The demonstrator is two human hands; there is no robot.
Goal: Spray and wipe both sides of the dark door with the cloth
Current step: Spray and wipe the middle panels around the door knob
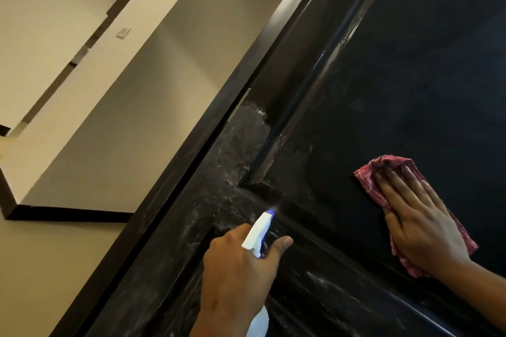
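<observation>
Beige wall (123,107) with switch plate (123,33)

Indoor domestic setting, probably a hallway or room entrance in a house or flat. Plain cream walls (137,107) with dark trim (68,213) along one edge, and a small switch plate (123,33) set in one wall. Dark panelled door (410,63) hangs in a matching dark frame (191,145).

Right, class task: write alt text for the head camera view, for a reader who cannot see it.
A person's left hand aims a white spray bottle at a dark door, while the right hand presses a pink cloth flat against its panel. Wet streaks mark the door near the bottle.
</observation>
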